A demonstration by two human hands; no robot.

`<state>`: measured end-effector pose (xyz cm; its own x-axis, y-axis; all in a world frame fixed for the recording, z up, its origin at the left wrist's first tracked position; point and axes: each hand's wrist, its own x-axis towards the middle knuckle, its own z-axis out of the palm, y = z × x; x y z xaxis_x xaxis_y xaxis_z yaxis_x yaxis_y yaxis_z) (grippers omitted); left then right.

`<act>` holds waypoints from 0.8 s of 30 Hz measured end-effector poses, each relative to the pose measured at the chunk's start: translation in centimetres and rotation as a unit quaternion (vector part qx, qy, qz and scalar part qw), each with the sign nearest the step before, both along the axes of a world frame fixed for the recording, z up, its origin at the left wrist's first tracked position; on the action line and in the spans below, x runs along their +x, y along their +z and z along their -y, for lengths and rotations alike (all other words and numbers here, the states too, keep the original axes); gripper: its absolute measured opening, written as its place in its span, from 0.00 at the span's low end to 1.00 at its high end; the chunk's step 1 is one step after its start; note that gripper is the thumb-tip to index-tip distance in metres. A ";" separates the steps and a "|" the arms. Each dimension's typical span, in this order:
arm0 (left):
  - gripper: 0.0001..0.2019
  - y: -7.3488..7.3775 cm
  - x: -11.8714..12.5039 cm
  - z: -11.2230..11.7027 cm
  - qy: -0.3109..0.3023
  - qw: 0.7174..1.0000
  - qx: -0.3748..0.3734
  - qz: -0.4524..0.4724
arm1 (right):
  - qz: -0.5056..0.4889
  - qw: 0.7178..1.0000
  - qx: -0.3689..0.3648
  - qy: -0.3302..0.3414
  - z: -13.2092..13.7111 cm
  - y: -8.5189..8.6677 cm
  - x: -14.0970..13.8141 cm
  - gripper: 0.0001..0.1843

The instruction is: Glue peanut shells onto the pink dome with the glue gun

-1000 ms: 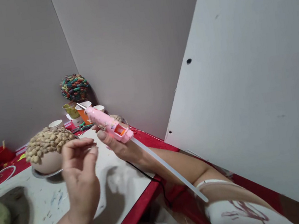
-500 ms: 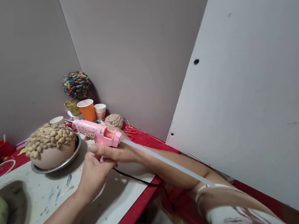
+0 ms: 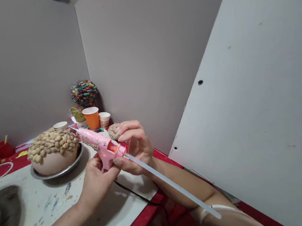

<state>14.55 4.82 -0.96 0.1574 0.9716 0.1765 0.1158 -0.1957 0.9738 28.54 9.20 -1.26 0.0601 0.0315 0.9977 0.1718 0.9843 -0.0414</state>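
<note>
My left hand [image 3: 97, 180] is wrapped round the handle of a pink hot glue gun [image 3: 91, 138]. The gun's metal nozzle points up to the left, and a long translucent glue stick [image 3: 175, 184] juts from its back end. Just behind the gun, my right hand [image 3: 139, 148] has its fingers spread, with the thumb close to the gun's rear; whether the thumb touches it I cannot tell. Left of the nozzle, a pale round form [image 3: 58, 161], covered on top with beige peanut-like pieces [image 3: 52, 141], rests in a shallow metal dish [image 3: 77, 159].
Behind the gun stand an orange cup [image 3: 92, 119], smaller paper cups [image 3: 104, 119] and a multicoloured ball [image 3: 85, 93]. A twine ball [image 3: 113, 132] is partly covered by my right hand. A black cord [image 3: 140, 195] crosses the table edge. Grey panels [image 3: 142, 54] rise close behind.
My right hand has come off the glue gun and opened out to its right. The left hand keeps hold of the handle. The view has shifted slightly.
</note>
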 end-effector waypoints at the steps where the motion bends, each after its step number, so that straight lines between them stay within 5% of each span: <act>1: 0.11 0.0 0.0 0.0 -0.004 1.000 0.000 -0.002 | 0.005 1.000 0.006 -0.010 0.0 0.1 0.1 0.18; 24: 0.17 -0.2 0.3 0.3 0.009 0.999 0.022 0.032 | 0.037 0.998 0.029 -0.034 0.5 0.7 0.0 0.11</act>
